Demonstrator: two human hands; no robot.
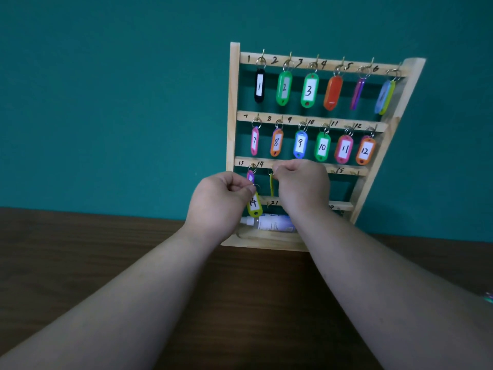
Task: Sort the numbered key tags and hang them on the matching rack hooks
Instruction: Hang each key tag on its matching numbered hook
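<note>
A wooden key rack (234,102) leans against the teal wall. Its top two rows are filled with coloured tags, numbered 1 to 12 where readable. A purple tag (250,176) hangs at the left of the third row. My left hand (218,201) pinches the ring of a yellow-green tag marked 14 (254,205), which dangles below my fingers. My right hand (301,182) is closed at the third rail, holding the top of a thin yellow-green tag (271,186) seen edge-on beside the 14 mark. Hooks behind my right hand are hidden.
A small white bottle (272,222) lies on the rack's base ledge. The rack stands on a dark wooden table (80,249). A few coloured tags (488,297) peek in at the right edge.
</note>
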